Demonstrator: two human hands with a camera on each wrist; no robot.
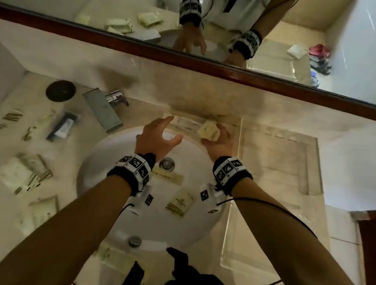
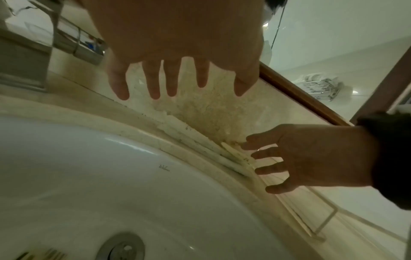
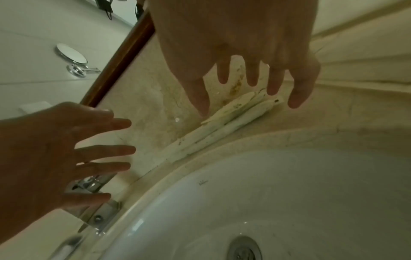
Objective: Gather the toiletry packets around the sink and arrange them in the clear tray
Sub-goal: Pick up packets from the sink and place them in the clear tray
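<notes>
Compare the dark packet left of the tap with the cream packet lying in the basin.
Colour: the dark packet is black with a pale patch, while the cream packet is pale with darker print.
Shape: the dark packet is long and narrow, the cream packet nearly square.
Place: the dark packet lies on the counter, the cream packet inside the basin.
Shared: both lie flat, and no hand touches either.

Pale packets (image 3: 233, 121) seen lying on desk (image 3: 333, 112) just behind sink (image 3: 289, 184) rim; right hand (image 3: 233, 44) spread above them; left hand (image 3: 55, 149) spread beside, over faucet (image 3: 98, 183).
</notes>
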